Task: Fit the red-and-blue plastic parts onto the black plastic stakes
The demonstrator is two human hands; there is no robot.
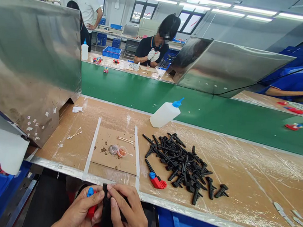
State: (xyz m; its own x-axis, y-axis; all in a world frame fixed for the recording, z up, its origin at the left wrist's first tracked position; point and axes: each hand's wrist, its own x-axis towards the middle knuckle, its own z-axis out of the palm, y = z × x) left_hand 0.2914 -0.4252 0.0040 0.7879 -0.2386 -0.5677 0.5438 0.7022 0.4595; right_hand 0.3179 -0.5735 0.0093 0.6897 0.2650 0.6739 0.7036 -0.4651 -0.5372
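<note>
Both hands sit low at the bottom centre, below the table's front edge. My left hand (80,212) pinches a small red and blue plastic part (90,197). My right hand (127,214) is closed on a black plastic stick piece (105,202), pressed against the red part. On the table ahead lies a heap of several black plastic pieces (182,163). A finished-looking red and blue piece with a black stem (156,180) rests at the heap's near left.
A white squeeze bottle with a blue nozzle (165,113) lies tilted near the green conveyor belt (222,113). Small glue dishes (117,150) and cotton swabs (75,133) lie on the cardboard. A metal guard (29,61) stands left. A gloved co-worker (154,45) sits across the belt.
</note>
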